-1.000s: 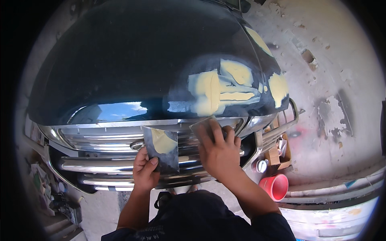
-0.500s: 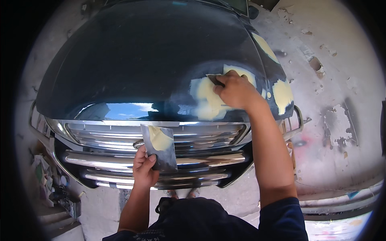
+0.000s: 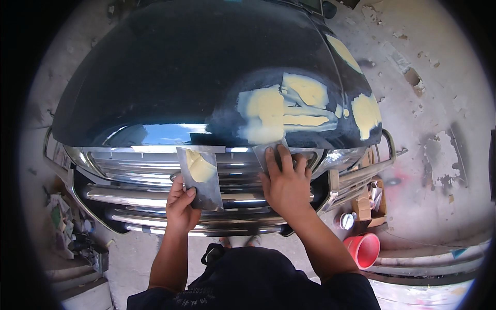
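Observation:
My left hand (image 3: 182, 204) pinches a flat grey plate (image 3: 205, 191) by its lower left edge, in front of the chrome grille. A smear of pale yellow filler (image 3: 200, 166) lies on the plate's upper part. My right hand (image 3: 289, 181) presses its fingers on a thin putty spreader (image 3: 262, 154) at the front lip of the dark car hood (image 3: 170, 72). Just above the spreader, a pale yellow filler patch (image 3: 262, 106) covers the hood's right front. A second filler patch (image 3: 306, 89) with streaks below it lies to its right.
More filler shows on the right fender (image 3: 365, 116). Chrome bumper bars (image 3: 124, 205) stand between me and the hood. On the floor at right are a red bucket (image 3: 363, 250), a can (image 3: 345, 221) and a cardboard box (image 3: 380, 201). Assorted clutter (image 3: 64, 227) lies at left.
My right hand has come down from the hood patch to its front lip with the spreader. The filler beneath looks broader and smoother. My left hand keeps the plate nearly in place.

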Motion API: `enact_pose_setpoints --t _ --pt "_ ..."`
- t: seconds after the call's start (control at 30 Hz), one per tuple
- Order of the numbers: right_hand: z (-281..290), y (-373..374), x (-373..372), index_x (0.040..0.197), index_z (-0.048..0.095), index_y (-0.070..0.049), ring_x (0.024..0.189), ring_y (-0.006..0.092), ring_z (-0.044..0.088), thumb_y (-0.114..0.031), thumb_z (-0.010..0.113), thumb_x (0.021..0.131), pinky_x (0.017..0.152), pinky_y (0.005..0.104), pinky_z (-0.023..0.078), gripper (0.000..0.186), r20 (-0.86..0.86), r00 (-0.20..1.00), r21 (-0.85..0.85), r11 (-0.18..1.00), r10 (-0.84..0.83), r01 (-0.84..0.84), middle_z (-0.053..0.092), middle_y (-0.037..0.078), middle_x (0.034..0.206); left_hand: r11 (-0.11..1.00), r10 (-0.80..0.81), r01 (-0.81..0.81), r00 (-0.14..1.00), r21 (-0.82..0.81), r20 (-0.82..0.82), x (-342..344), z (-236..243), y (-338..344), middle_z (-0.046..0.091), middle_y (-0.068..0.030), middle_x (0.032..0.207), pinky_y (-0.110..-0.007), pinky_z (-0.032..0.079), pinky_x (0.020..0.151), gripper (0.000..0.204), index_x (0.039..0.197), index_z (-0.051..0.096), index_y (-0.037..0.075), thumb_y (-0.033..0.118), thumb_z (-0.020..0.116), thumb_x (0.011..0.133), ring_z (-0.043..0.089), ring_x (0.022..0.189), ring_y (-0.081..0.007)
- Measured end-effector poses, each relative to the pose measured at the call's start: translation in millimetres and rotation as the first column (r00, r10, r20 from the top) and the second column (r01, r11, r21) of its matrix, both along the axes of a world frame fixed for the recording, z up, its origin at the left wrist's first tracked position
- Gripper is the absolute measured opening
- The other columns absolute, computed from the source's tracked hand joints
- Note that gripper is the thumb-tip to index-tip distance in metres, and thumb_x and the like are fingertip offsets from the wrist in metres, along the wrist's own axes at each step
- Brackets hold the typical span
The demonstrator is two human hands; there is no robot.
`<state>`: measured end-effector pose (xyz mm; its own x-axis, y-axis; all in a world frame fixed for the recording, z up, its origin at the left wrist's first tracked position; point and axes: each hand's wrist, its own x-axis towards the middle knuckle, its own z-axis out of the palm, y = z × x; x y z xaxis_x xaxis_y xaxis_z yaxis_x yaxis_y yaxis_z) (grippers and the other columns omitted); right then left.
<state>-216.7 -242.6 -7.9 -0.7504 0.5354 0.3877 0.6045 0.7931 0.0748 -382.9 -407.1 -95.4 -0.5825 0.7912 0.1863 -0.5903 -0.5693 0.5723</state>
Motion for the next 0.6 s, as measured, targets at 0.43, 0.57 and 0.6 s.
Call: enact_pose_setpoints --t 0.43,0.57,0.6 --pt "44 18 81 0.117 0.063 -0.001 0.114 0.0310 0.053 -0.014 0.070 0.082 0.096 0.0357 0.041 0.038 -0.655 0.665 -0.612 0.264 0.360 -0.745 0.054 0.016 0.123 0.841 -0.541 0.539 0.835 -0.048 -0.100 51 21 22 0.058 -0.0127 0.123 -0.036 0.042 0.098 0.040 0.131 0.047 -0.002 0.006 0.054 0.092 0.056 0.114 -0.0212" --pt "32 34 107 0.115 0.065 -0.005 0.112 0.0324 0.052 -0.013 0.072 0.079 0.095 0.0366 0.042 0.038 -0.425 0.862 -0.558 0.669 0.277 -0.490 0.055 0.014 0.121 0.931 -0.365 0.361 0.914 -0.054 -0.179 70 33 25 0.058 -0.0115 0.125 -0.034 0.042 0.098 0.040 0.133 0.046 0.000 0.002 0.051 0.094 0.055 0.114 -0.0189" --pt "31 33 110 0.115 0.065 -0.006 0.111 0.0323 0.052 -0.013 0.072 0.079 0.095 0.0369 0.042 0.038 -0.475 0.847 -0.518 0.703 0.237 -0.487 0.055 0.014 0.121 0.955 -0.296 0.289 0.936 -0.065 -0.191 74 36 26 0.057 -0.0112 0.125 -0.034 0.042 0.098 0.040 0.133 0.045 0.000 0.001 0.051 0.094 0.055 0.114 -0.0186"
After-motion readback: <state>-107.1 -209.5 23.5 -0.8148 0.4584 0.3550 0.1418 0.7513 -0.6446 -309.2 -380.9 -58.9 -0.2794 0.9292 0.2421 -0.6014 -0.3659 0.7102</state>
